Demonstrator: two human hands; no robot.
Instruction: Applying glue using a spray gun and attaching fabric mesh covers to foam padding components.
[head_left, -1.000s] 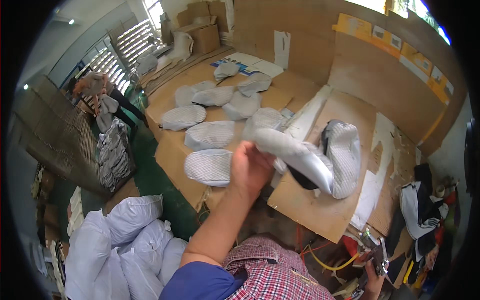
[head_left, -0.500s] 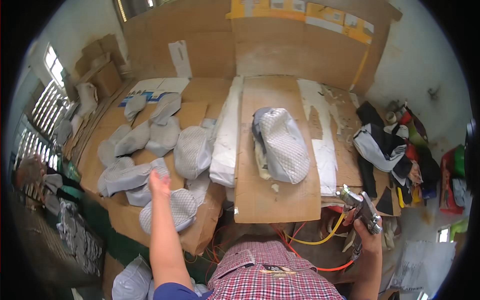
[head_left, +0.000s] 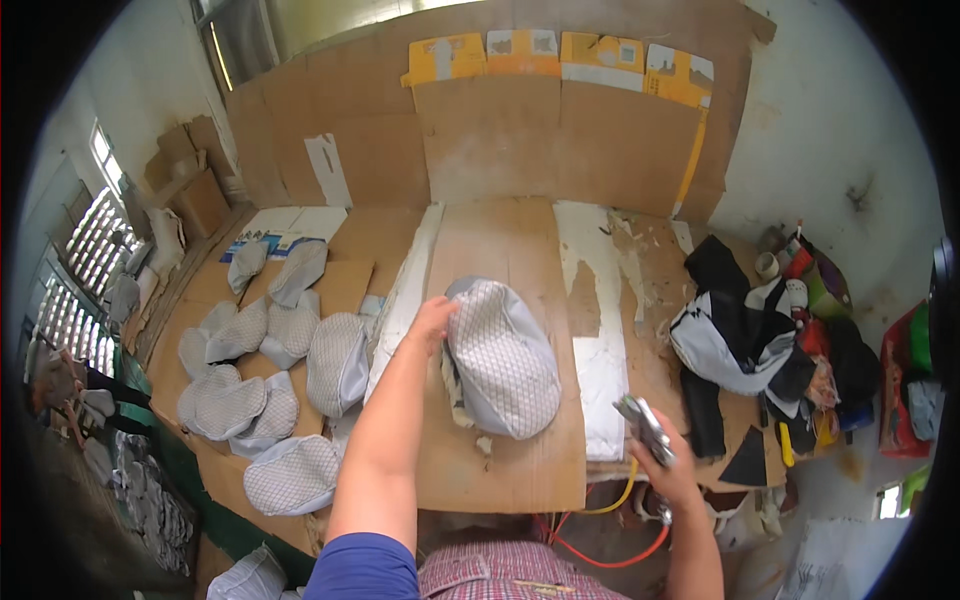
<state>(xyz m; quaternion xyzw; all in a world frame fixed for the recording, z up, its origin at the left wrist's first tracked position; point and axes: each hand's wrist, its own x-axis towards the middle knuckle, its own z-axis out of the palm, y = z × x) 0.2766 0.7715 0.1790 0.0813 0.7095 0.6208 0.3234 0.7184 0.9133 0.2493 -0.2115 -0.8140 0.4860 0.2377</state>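
Observation:
A grey quilted fabric cover (head_left: 505, 365) with a rounded, padded shape lies on a long cardboard panel (head_left: 490, 235) in front of me. My left hand (head_left: 433, 325) reaches over from the left, and its closed fingers grip the cover's upper left edge; the fingertips are partly hidden there. My right hand (head_left: 672, 470) is wrapped round a metal spray gun (head_left: 648, 430) held to the right of the panel. A yellow hose and an orange-red hose (head_left: 615, 562) hang below the gun. Several similar grey covers (head_left: 338, 365) are spread over the cardboard at the left.
Upright cardboard sheets (head_left: 490, 140) with yellow patches stand behind the table. Black and grey cloth pieces (head_left: 740, 330) lie heaped at the right, beside bottles and bags. Louvred windows (head_left: 100, 235) line the left wall. A white bundle (head_left: 248, 575) sits low at the left.
My left hand has moved right, from the left-hand covers to the cover on the panel. The spray gun has come closer to the panel. The view has shifted up and right.

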